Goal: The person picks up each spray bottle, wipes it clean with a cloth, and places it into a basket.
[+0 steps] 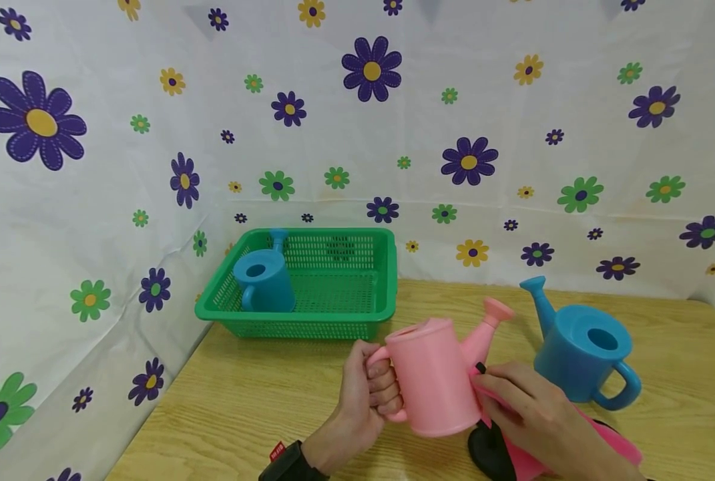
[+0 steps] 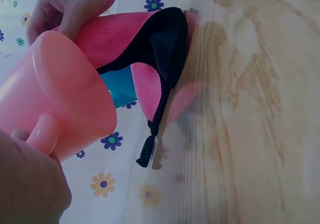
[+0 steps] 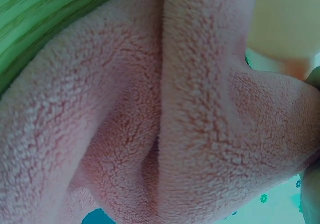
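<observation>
**Pink watering can gripped in left hand, cloth in right hand**

Head view: held tilted above the wooden table, spout up, with left-hand fingers curled round the handle of the pink watering can. To its right, pinching the pink-and-black cloth with the right hand at the spout side; pressed on the wall or only beside it, impossible to tell. Farther right of the pink watering can, standing on the table, a blue watering can. Behind and left of it, a green basket, with a second blue watering can inside. Beyond it all, a flowered sheet.

Left wrist view: base of the pink watering can facing the table side, left fingers mostly hidden at the handle. Beyond the pink watering can, gripping the cloth from above with the right hand, black edging hanging down.

Right wrist view: filled mostly with folds of cloth; right fingers barely in frame, grip impossible to judge from here.
</observation>
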Action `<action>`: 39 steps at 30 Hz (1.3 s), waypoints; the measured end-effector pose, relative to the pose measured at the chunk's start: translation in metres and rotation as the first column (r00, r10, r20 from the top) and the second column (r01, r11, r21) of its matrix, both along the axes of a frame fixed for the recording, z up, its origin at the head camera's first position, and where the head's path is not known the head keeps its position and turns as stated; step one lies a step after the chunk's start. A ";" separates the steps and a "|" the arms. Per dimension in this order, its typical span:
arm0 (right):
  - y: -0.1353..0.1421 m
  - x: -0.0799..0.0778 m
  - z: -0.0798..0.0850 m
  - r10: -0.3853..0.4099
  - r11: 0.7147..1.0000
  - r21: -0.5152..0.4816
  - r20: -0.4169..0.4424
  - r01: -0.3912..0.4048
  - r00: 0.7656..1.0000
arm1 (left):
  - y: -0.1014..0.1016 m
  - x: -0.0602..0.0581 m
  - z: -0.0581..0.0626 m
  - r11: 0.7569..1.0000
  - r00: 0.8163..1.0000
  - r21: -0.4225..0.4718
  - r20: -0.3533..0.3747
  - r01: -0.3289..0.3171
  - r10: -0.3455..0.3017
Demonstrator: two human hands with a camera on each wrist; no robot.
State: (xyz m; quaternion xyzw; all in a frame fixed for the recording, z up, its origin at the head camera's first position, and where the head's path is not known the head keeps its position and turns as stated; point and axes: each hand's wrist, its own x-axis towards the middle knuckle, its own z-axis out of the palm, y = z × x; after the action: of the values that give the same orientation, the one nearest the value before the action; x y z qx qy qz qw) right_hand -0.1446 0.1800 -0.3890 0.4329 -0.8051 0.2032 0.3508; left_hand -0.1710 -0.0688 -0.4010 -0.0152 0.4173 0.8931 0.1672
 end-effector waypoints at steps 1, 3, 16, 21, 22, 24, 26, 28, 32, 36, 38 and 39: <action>0.000 0.000 0.000 -0.010 1.000 -0.008 -0.006 0.009 1.000 | 0.000 0.000 0.000 1.000 1.000 0.003 0.001 0.005 -0.005; 0.001 -0.001 0.001 -0.041 0.999 -0.026 -0.010 0.041 0.999 | 0.001 0.001 0.000 1.000 1.000 0.002 0.010 0.015 -0.016; 0.007 -0.007 0.008 -0.237 0.958 -0.193 -0.106 0.214 0.966 | 0.004 0.009 -0.001 0.996 0.995 -0.029 0.065 0.080 -0.078; 0.008 -0.008 0.011 -0.268 0.948 -0.205 -0.109 0.242 0.957 | 0.004 0.009 -0.001 0.995 0.995 -0.037 0.054 0.088 -0.086; 0.009 -0.008 0.011 -0.269 0.948 -0.209 -0.115 0.242 0.956 | 0.004 0.008 -0.001 0.995 0.995 -0.041 0.051 0.087 -0.085; 0.009 -0.009 0.011 -0.274 0.945 -0.219 -0.122 0.244 0.954 | 0.004 0.008 -0.001 0.995 0.995 -0.049 0.046 0.087 -0.085; 0.010 -0.010 0.011 -0.281 0.941 -0.233 -0.130 0.246 0.951 | 0.004 0.008 -0.001 0.995 0.995 -0.052 0.046 0.088 -0.086; 0.010 -0.010 0.011 -0.280 0.938 -0.247 -0.129 0.243 0.951 | 0.005 0.008 -0.001 0.995 0.995 -0.046 0.051 0.090 -0.088; 0.011 -0.011 0.011 -0.276 0.933 -0.273 -0.135 0.232 0.952 | 0.004 0.009 -0.001 0.995 0.994 -0.036 0.064 0.092 -0.089; 0.012 -0.011 0.012 -0.303 0.922 -0.296 -0.148 0.250 0.941 | 0.004 0.009 -0.001 0.996 0.994 -0.033 0.067 0.088 -0.085; 0.014 -0.011 0.012 -0.330 0.913 -0.302 -0.146 0.276 0.932 | 0.003 0.009 -0.001 0.996 0.994 -0.033 0.066 0.085 -0.083; 0.014 -0.011 0.012 -0.343 0.909 -0.301 -0.143 0.289 0.929 | 0.003 0.008 -0.001 0.996 0.995 -0.032 0.065 0.084 -0.082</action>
State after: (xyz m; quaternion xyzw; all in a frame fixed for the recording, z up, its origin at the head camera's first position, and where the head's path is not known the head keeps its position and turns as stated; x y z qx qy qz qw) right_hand -0.1555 0.1940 -0.3767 0.2611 -0.7909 0.2103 0.5120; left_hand -0.1627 -0.0655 -0.4019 -0.0290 0.4275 0.8771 0.2171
